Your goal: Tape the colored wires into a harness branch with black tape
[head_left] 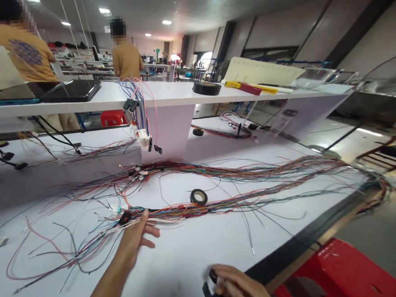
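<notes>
My left hand [136, 236] reaches out over the white table [179, 263], fingers stretched and apart, fingertips touching a bundle of coloured wires [195, 207] near a black and red connector [124, 217]. My right hand [239, 286] is at the table's near edge, fingers curled over a small dark object [213, 296] that I cannot identify. A roll of black tape [198, 196] lies flat among the wires, just beyond the left hand. More loose wires spread left and right across the table.
A raised white shelf [167, 96] crosses the table, bearing a tape roll [206, 87], tablets [72, 90] and papers; wires with connectors [141, 125] hang off its edge. A red stool [342, 272] stands at the lower right. Two people in yellow shirts stand at the back left.
</notes>
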A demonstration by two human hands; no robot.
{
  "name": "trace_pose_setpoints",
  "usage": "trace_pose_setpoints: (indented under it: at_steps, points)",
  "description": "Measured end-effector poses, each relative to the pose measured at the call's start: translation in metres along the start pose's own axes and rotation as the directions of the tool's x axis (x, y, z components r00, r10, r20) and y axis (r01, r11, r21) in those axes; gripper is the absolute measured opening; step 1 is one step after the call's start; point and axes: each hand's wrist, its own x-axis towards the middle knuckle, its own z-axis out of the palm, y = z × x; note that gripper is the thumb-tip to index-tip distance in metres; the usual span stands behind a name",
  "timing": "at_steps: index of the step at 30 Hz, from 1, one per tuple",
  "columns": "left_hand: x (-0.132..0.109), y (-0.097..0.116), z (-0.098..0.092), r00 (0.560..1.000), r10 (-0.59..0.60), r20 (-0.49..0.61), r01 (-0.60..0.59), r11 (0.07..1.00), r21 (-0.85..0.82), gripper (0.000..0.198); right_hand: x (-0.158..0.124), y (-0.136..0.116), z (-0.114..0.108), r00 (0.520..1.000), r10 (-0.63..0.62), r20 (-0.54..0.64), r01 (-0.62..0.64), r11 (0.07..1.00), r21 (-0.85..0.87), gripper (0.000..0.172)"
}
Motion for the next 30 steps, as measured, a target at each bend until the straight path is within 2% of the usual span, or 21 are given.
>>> trace_pose_setpoints:
  at_steps: [2, 3, 5, 7, 10, 12, 14, 16, 17, 18, 20, 24, 27, 30]
  points:
    - [-0.005, 0.002, -0.005, 0.999, -0.020, 0.041, 0.018, 0.999, 0.039, 0.054, 0.014, -0.018, 0.004, 0.985, 0.171, -0.031, -0.159, 0.959, 0.233, 0.027]
    - [-0.007, 0.003, -0.008, 0.998, -0.034, 0.059, 0.030, 0.998, 0.063, 0.054, 0.021, -0.026, 0.007, 0.969, 0.247, -0.034, -0.216, 0.900, 0.379, 0.026]
    - [-0.015, 0.003, -0.011, 0.993, -0.078, 0.091, 0.064, 0.987, 0.148, 0.051, 0.036, -0.040, 0.012, 0.948, 0.318, -0.023, -0.239, 0.757, 0.609, 0.029]
    - [-0.024, -0.002, -0.009, 0.981, -0.129, 0.142, 0.090, 0.962, 0.257, 0.049, 0.048, -0.051, 0.019, 0.939, 0.344, 0.002, -0.240, 0.652, 0.719, 0.035]
    - [-0.037, -0.015, 0.009, 0.955, -0.138, 0.262, 0.047, 0.944, 0.326, 0.043, 0.056, -0.058, 0.027, 0.927, 0.369, 0.071, -0.289, 0.578, 0.763, 0.034]
    - [-0.045, -0.025, 0.026, 0.942, -0.094, 0.321, -0.020, 0.942, 0.336, 0.035, 0.053, -0.058, 0.028, 0.918, 0.377, 0.118, -0.331, 0.571, 0.751, 0.029]
    - [-0.051, -0.034, 0.042, 0.923, -0.027, 0.385, -0.110, 0.937, 0.330, 0.030, 0.044, -0.055, 0.027, 0.903, 0.402, 0.150, -0.378, 0.579, 0.722, 0.031]
    - [-0.056, -0.039, 0.057, 0.875, 0.023, 0.484, -0.188, 0.937, 0.294, 0.045, 0.029, -0.050, 0.025, 0.879, 0.449, 0.159, -0.423, 0.581, 0.696, 0.038]
    - [-0.058, -0.040, 0.065, 0.850, 0.031, 0.526, -0.210, 0.935, 0.284, 0.046, 0.021, -0.047, 0.024, 0.866, 0.476, 0.157, -0.442, 0.577, 0.687, 0.042]
    - [-0.060, -0.041, 0.071, 0.832, 0.018, 0.554, -0.215, 0.932, 0.293, 0.039, 0.012, -0.044, 0.024, 0.852, 0.501, 0.152, -0.456, 0.568, 0.685, 0.046]
    - [-0.062, -0.043, 0.084, 0.829, -0.037, 0.557, -0.196, 0.915, 0.353, 0.018, -0.005, -0.037, 0.024, 0.831, 0.544, 0.114, -0.454, 0.546, 0.704, 0.049]
    - [-0.064, -0.052, 0.103, 0.825, -0.116, 0.553, -0.154, 0.896, 0.417, 0.014, -0.032, -0.028, 0.025, 0.789, 0.615, 0.010, -0.403, 0.504, 0.764, 0.046]
    - [-0.068, -0.061, 0.109, 0.829, -0.085, 0.552, -0.205, 0.873, 0.442, 0.014, -0.046, -0.025, 0.021, 0.755, 0.655, -0.029, -0.376, 0.469, 0.799, 0.043]
    - [-0.074, -0.072, 0.113, 0.851, 0.009, 0.524, -0.346, 0.761, 0.548, 0.013, -0.057, -0.022, 0.017, 0.714, 0.700, -0.020, -0.365, 0.396, 0.843, 0.042]
